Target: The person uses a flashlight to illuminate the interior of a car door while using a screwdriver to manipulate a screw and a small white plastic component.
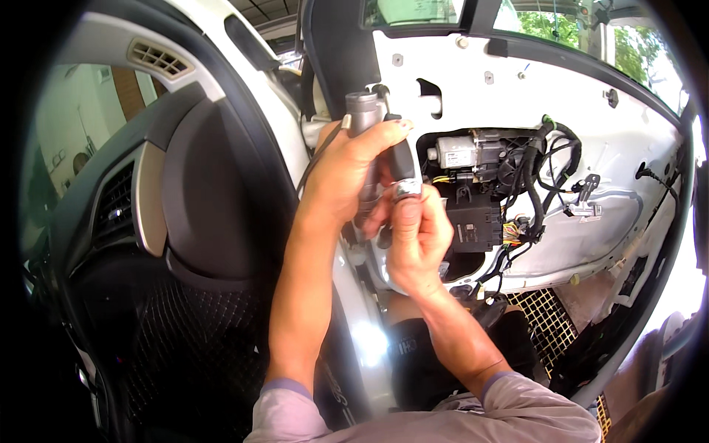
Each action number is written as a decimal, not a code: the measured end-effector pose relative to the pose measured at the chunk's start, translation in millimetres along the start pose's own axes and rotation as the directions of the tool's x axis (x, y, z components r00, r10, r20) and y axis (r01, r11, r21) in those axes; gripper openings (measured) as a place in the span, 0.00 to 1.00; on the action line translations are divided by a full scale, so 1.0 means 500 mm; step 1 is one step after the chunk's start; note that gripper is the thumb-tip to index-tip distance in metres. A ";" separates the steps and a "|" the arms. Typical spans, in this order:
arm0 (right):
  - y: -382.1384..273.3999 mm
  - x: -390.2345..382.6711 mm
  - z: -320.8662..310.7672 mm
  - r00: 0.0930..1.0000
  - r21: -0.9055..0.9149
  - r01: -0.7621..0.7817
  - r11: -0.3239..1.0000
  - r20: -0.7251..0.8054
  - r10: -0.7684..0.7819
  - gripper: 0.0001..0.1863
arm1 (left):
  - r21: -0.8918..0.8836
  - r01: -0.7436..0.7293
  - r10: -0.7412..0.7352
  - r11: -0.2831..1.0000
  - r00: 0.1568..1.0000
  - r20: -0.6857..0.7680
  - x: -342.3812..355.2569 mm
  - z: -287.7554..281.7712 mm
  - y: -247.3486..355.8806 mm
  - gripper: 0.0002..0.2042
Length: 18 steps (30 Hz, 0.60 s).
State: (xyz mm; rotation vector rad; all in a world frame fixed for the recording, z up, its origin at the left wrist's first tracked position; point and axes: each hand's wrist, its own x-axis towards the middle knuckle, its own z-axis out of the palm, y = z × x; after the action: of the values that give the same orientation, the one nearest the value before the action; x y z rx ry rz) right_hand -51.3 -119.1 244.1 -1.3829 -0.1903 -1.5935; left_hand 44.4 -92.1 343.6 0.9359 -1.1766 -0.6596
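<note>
In front of the bare white door panel, my left hand (336, 173) is closed round a grey metallic cylinder (362, 107) that stands nearly upright. My left thumb lies across the upper part of a black-handled tool (399, 159) beside it. A thin shaft runs up from that handle; its kind is not clear. Below, my right hand (419, 240) has its thumb and fingers pressed together at the tool's silvery lower end. A dark cable hangs by my left wrist. My fingers hide the lower part of the cylinder.
The door (450, 81) stands open, its inner trim off. A motor (458, 153), a black control box (475, 227) and a wiring harness (533, 184) sit in its opening. To the left are the dashboard (207, 184) and footwell. A yellow grating (545, 325) lies below.
</note>
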 end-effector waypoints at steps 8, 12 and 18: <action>-0.023 0.020 -0.056 0.947 -0.210 -0.178 0.961 0.228 0.225 0.25 | 0.092 0.067 -0.075 0.993 0.994 0.084 0.000 -0.030 0.013 0.11; -0.063 0.045 -0.041 0.925 -0.347 -0.302 0.888 0.118 0.361 0.31 | 0.051 -0.010 0.007 0.999 0.997 0.073 0.010 -0.019 0.003 0.11; -0.113 0.088 0.001 0.877 -0.523 -0.419 0.742 -0.022 0.479 0.24 | 0.089 -0.022 0.019 0.996 0.999 0.030 0.015 -0.026 -0.005 0.12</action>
State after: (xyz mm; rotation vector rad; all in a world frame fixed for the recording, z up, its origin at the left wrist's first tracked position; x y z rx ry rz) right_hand -86.8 -114.3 306.2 -1.7655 0.5196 -1.1862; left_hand 59.1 -96.2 343.8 0.9912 -1.2482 -0.6094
